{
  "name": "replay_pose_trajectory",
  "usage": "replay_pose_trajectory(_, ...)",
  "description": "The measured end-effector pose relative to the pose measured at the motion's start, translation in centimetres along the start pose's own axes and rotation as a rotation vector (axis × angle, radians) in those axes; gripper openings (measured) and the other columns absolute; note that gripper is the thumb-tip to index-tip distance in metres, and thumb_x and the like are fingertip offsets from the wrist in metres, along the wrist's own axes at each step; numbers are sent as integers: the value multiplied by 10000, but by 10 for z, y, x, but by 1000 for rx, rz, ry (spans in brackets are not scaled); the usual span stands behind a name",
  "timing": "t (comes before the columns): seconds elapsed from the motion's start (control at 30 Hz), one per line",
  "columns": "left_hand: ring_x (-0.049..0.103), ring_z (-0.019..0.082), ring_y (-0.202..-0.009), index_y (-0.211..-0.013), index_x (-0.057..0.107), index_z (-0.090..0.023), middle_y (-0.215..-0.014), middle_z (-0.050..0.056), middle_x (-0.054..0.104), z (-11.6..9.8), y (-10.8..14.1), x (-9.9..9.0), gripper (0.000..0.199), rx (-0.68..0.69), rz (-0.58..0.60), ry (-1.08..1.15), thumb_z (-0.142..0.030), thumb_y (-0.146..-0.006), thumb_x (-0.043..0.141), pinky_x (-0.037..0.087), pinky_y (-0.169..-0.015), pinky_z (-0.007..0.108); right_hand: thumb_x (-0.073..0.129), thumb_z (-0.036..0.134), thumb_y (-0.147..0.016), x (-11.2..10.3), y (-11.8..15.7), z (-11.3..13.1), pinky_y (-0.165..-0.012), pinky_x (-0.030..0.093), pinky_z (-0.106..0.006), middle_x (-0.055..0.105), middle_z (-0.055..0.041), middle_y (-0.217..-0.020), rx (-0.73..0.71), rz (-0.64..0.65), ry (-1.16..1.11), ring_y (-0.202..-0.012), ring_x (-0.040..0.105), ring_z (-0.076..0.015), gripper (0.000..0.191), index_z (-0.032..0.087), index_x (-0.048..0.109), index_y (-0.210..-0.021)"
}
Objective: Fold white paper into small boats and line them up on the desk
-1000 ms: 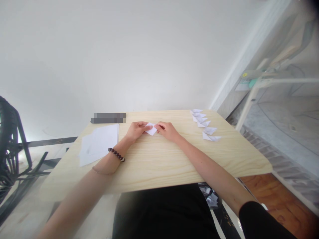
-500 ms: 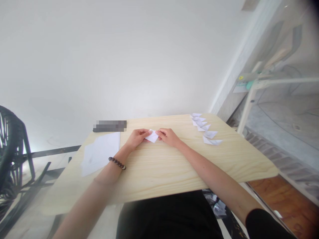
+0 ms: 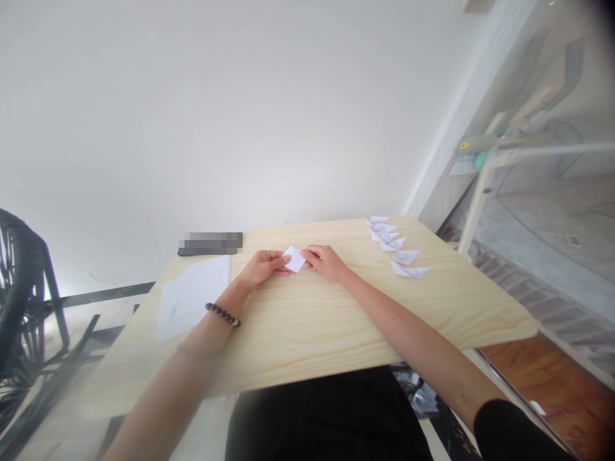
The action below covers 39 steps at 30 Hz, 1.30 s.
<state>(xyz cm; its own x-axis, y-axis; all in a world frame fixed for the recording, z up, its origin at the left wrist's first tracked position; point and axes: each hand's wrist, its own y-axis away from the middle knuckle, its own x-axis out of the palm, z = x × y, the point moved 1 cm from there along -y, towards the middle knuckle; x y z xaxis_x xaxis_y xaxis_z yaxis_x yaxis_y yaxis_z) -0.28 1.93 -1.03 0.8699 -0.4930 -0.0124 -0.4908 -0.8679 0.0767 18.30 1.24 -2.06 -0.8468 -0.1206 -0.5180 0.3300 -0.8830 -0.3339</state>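
Note:
A small folded piece of white paper is held between my two hands above the middle of the table. My left hand pinches its left corner with the thumb on top; a bead bracelet circles that wrist. At the right corner, my right hand grips the paper between thumb and fingers. Several white folded paper boats stand in a slanting row to the right of my hands. White paper sheets lie in a loose stack to the left of my left hand.
The pale wooden table stands against a white wall. A dark, blurred-out long object lies at its back left. Beyond the left edge is a dark woven chair; at the right stands a white metal frame.
The folded paper has turned slightly between my fingers and now shows a fuller diamond shape. My hands have barely shifted; both still hold it. The boats and sheets are unmoved.

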Motion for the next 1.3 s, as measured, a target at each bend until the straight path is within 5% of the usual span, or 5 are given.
replay_pose_trajectory(0.2, 576, 213, -882, -855, 649, -127, -895, 90, 645, -4, 3, 0, 372, -9, 55, 25, -403, -607, 667, 457, -791, 336, 366, 461, -804, 1, -1, -2, -485, 341, -186, 505, 22, -525, 36, -8, -39, -462, 443, -68, 374, 152, 489, -632)
replay_pose_trajectory(0.83, 571, 181, -772, -896, 629, -123, -861, 61, 647, 3, -1, 0, 358, 81, -64, -175, -342, -614, 656, 411, -723, 300, 356, 438, -816, 2, 3, 10, -491, 295, -190, 486, 25, -516, -53, 72, 97, -471, 402, -59, 385, 145, 475, -596)
replay_pose_trajectory(1.3, 566, 156, -713, -829, 621, -123, -797, 41, 640, 2, -2, -1, 301, 84, -26, -174, -309, -598, 669, 404, -676, 273, 357, 414, -820, 1, 2, 9, -480, 288, -187, 476, 26, -511, -49, 120, 79, -461, 393, -57, 377, 140, 488, -598)
